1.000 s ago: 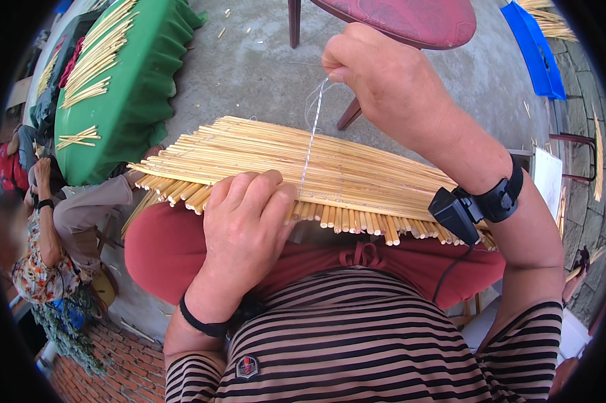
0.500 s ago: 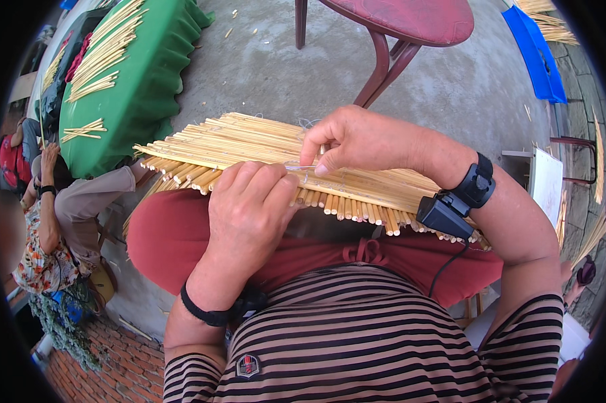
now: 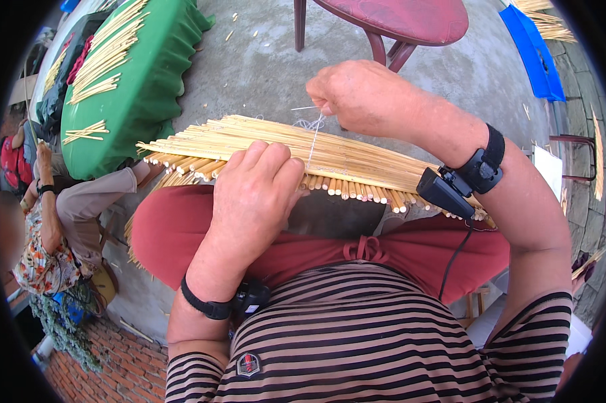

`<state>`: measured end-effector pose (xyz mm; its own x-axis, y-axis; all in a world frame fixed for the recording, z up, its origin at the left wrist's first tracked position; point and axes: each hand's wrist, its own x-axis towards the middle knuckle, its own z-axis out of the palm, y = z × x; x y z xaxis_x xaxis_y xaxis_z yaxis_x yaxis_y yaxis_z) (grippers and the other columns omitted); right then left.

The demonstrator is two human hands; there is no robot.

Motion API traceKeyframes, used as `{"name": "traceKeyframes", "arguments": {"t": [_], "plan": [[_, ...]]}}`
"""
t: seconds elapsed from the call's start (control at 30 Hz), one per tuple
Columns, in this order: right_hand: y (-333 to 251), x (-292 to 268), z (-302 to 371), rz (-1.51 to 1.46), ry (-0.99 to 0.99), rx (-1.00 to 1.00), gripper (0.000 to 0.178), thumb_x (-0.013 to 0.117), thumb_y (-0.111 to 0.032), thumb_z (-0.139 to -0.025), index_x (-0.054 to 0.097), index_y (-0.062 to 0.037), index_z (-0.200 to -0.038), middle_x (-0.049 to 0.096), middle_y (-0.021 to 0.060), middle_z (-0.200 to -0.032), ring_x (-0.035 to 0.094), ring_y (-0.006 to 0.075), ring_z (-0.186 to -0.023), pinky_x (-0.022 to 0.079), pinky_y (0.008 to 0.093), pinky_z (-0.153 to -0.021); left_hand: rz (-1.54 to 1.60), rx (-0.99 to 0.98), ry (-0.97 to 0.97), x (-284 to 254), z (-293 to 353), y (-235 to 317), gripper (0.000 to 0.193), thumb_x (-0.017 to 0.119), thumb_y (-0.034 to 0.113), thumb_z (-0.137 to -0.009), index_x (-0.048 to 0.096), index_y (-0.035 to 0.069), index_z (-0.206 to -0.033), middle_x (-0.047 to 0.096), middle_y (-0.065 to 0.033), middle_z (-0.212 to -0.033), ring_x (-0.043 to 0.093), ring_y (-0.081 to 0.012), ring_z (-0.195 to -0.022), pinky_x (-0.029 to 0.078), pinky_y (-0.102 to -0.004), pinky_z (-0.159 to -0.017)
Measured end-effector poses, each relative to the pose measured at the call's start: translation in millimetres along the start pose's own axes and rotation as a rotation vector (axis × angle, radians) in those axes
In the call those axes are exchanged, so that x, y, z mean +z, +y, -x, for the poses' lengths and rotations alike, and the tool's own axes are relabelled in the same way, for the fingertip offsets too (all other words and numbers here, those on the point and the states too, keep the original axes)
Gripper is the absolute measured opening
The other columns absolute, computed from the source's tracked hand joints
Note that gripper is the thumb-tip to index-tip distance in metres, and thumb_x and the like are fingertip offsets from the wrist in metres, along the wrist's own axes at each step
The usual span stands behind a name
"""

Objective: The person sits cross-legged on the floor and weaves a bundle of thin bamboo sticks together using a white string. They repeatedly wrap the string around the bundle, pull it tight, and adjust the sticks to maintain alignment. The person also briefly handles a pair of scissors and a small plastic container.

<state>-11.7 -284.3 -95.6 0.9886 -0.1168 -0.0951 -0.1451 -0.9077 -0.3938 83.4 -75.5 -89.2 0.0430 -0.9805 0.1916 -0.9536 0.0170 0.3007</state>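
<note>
A mat of pale straw stalks (image 3: 373, 164) lies across my lap, its cut ends toward me. My left hand (image 3: 252, 195) grips the stalks near the middle of the near edge, fingers curled over the top and thumb hidden below. Above the far side of the mat, my right hand (image 3: 333, 94) is closed in a pinch on a thin needle (image 3: 304, 108), whose shaft sticks out to the left. White thread (image 3: 313, 141) runs taut from that hand down to the stalks near my left fingers. Loose loops of thread bunch just under the right hand.
A dark red round stool (image 3: 410, 20) stands beyond the mat. At far left is a green-covered table (image 3: 148, 74) with loose stalks on it. A person (image 3: 47, 221) sits at the left. A blue tray-like object (image 3: 535, 57) lies at far right.
My right hand has lifted away from the mat with the needle, moving up and drawing the thread taut. My left hand stays on the stalks, slightly shifted.
</note>
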Motion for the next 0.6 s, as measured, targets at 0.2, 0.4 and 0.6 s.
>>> {"name": "traceKeyframes", "arguments": {"t": [0.2,0.4,0.6], "plan": [[1.9,-26.0,2.9,-0.492,0.045,0.229,0.017,0.059,-0.013,-0.092,0.053,-0.0038,-0.079,0.062,0.0047,-0.082,0.068,0.0226,-0.094,0.053,0.0365,-0.074,-0.082,0.043,0.039,11.2,0.1,-4.3,0.035,0.078,0.015,-0.062,0.064,0.009,-0.093,0.064,-0.0026,-0.088,0.061,-0.0222,-0.083,0.047,-0.0361,-0.074],[-33.5,-35.9,26.5,-1.363,-0.2,0.219,0.016,0.053,-0.016,-0.097,0.052,-0.0075,-0.085,0.059,0.0024,-0.083,0.068,0.017,-0.09,0.058,0.0285,-0.07,-0.122,0.089,0.062,16.3,-6.9,-4.7,0.028,0.077,0.017,-0.063,0.065,0.011,-0.088,0.062,-0.0017,-0.073,0.063,-0.0209,-0.07,0.048,-0.0365,-0.067],[-48.4,-48.8,49.3,-1.214,0.1,0.378,0.012,0.049,-0.01,-0.095,0.05,-0.0102,-0.083,0.048,-0.0021,-0.068,0.053,0.0091,-0.061,0.045,0.0227,-0.049,-0.114,0.166,0.094,-18.9,-17.5,28.7,0.017,0.076,0.019,-0.065,0.063,0.012,-0.074,0.058,-0.0012,-0.062,0.062,-0.0221,-0.062,0.045,-0.0364,-0.059]]}}
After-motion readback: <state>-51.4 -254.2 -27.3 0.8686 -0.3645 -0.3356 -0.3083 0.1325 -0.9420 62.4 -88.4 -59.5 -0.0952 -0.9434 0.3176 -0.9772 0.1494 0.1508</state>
